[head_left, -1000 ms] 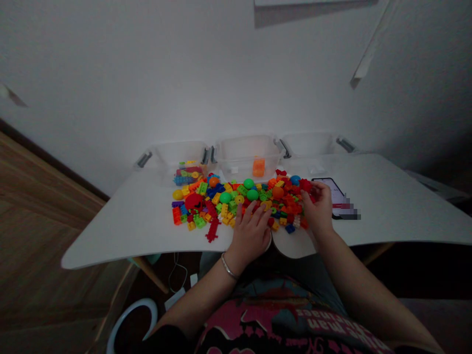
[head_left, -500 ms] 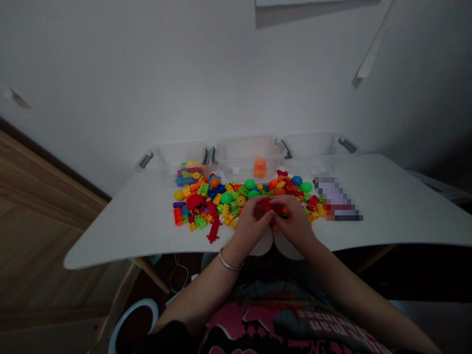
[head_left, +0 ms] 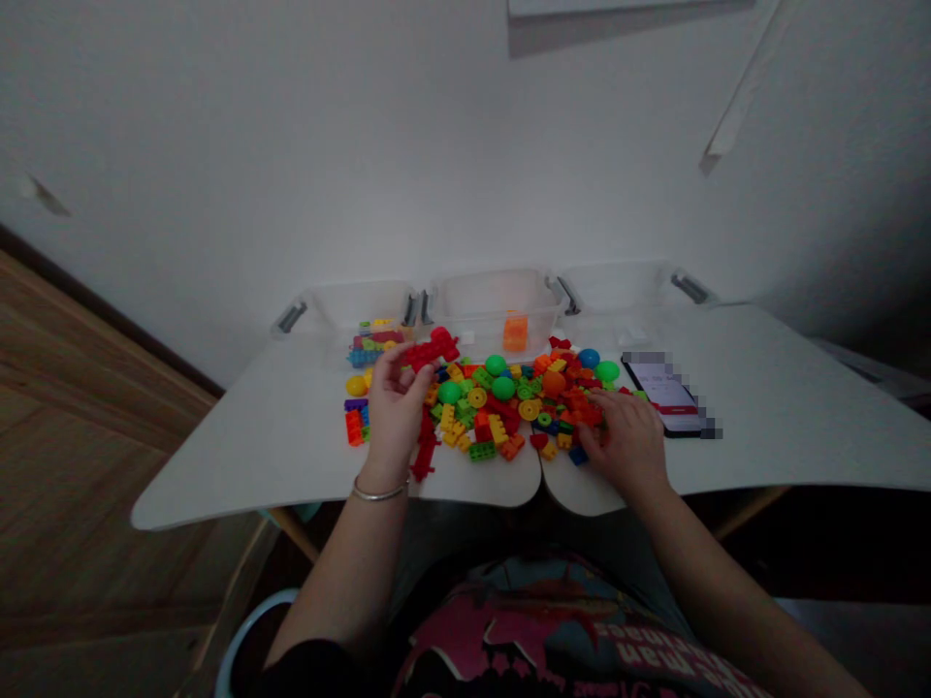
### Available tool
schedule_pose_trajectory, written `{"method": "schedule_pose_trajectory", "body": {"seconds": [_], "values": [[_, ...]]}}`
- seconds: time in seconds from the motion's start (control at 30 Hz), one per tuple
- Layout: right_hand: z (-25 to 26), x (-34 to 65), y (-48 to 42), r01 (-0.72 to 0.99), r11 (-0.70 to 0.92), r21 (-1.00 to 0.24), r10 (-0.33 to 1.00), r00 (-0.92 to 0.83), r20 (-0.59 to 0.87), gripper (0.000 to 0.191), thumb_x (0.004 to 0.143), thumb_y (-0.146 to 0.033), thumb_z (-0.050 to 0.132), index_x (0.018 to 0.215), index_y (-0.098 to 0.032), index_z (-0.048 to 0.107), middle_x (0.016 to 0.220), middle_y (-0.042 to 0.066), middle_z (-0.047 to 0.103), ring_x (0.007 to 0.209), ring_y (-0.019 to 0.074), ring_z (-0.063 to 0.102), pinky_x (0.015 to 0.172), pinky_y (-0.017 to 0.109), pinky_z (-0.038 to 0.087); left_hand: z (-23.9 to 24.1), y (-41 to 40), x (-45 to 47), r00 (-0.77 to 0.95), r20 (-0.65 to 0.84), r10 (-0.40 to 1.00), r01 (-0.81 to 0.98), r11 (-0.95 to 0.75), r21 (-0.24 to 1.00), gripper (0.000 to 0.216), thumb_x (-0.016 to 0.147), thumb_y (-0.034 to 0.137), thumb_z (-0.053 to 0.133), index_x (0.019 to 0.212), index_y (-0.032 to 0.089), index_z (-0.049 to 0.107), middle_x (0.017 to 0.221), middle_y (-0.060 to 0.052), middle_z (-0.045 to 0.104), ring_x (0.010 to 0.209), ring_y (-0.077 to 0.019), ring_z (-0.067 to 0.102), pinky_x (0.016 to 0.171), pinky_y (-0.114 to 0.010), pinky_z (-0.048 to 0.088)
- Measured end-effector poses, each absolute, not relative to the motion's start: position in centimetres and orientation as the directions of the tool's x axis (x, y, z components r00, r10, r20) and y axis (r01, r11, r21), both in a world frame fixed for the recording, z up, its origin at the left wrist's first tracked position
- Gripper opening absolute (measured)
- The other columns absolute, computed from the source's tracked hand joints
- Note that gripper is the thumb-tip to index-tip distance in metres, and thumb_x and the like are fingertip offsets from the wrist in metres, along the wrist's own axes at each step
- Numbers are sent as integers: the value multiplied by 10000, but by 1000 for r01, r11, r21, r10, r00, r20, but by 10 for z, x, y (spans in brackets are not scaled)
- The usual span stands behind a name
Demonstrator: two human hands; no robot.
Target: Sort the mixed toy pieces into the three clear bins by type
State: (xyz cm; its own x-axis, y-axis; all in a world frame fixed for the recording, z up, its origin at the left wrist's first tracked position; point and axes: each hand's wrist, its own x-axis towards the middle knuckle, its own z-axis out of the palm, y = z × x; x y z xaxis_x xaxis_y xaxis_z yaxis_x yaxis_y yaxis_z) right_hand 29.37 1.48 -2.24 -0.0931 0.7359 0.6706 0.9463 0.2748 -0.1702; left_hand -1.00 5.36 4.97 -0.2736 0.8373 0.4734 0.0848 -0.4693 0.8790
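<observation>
Above the left part of the brick pile, my left hand [head_left: 395, 407] pinches a long, knobbly red toy piece [head_left: 429, 351] between thumb and fingers. It is held up close to the front of the left clear bin. My right hand [head_left: 626, 436] rests at the right side of the pile, thumb and fingers apart, touching orange and red bricks [head_left: 582, 405]. Whether anything sits under those fingertips is hidden. Between the hands lie mixed toy bricks, green balls [head_left: 501, 389], yellow wheels [head_left: 476, 397] and an orange ball [head_left: 554, 385].
Three clear bins stand along the wall: the left one [head_left: 331, 296] holds colourful pieces, the middle one [head_left: 472, 291] an orange block [head_left: 515, 332], the right one [head_left: 618, 281] a white slip. A phone [head_left: 665, 393] lies right of the pile. The white table [head_left: 240, 436] has a curved front edge.
My hands were together around a red piece at the pile's front middle. They have parted: the left moved left and up with the red piece, the right moved right onto the pile.
</observation>
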Motion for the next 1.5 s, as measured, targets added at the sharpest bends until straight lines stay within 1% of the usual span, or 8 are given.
{"method": "schedule_pose_trajectory", "body": {"seconds": [0.3,0.57,0.7,0.83,0.97,1.1,1.33,1.5], "values": [[-30,289,25,948,258,-186,760,-80,645,455,831,-414,588,1214,-168,558,1141,139,669,1100,321,571,1035,533,388,89,130,-69,-452,628,634,378,-502,778,347,701,91,679,983,183,498,1026,-45,620,954,-164,665,887,-317,548],[-35,290,28,957,236,-168,766,-76,638,481,830,-433,586,1212,-141,554,1141,153,649,1114,332,556,1019,513,413,95,178,-104,-508,498,703,631,-91,771,293,719,153,703,926,201,502,954,-51,652,937,-208,661,865,-348,498],[-35,290,29,957,214,-198,790,-50,611,473,829,-433,587,1206,-148,560,1102,151,647,1077,329,564,998,508,424,97,182,-109,-456,369,810,789,175,590,269,747,274,716,897,225,498,991,-80,694,984,-268,658,905,-435,447],[-34,290,29,956,212,-202,801,-52,596,465,832,-438,597,1191,-143,569,1109,151,647,1080,328,561,996,496,425,105,189,-110,-390,313,866,847,204,490,273,725,238,716,880,217,491,943,-95,695,940,-277,662,847,-421,456],[-34,291,29,953,216,-212,822,-60,566,463,845,-442,594,1193,-138,566,1097,144,659,1042,315,579,944,466,455,111,197,-114,-401,351,846,823,165,543,274,742,201,698,949,196,519,989,-101,685,898,-237,661,747,-331,482],[-35,292,29,957,205,-206,832,-60,552,476,850,-445,590,1209,-134,560,1111,147,660,1058,325,577,946,469,450,108,204,-118,-404,215,889,824,251,508,337,767,237,686,1068,180,548,1037,-108,699,877,-221,672,722,-303,493],[-37,293,30,950,225,-216,830,-70,553,482,841,-437,598,1218,-139,554,1115,149,661,1068,328,575,958,478,440,106,207,-115,-366,102,925,889,315,333,414,775,358,654,1152,187,646,1200,-127,689,1101,-295,640,881,-369,493],[-36,293,30,946,233,-225,821,-67,567,471,844,-441,597,1207,-144,559,1107,147,661,1068,325,573,958,479,441,107,197,-109,-352,185,917,899,277,340,556,876,389,491,1399,202,506,1380,-110,587,1255,-315,551,983,-432,452]]}}
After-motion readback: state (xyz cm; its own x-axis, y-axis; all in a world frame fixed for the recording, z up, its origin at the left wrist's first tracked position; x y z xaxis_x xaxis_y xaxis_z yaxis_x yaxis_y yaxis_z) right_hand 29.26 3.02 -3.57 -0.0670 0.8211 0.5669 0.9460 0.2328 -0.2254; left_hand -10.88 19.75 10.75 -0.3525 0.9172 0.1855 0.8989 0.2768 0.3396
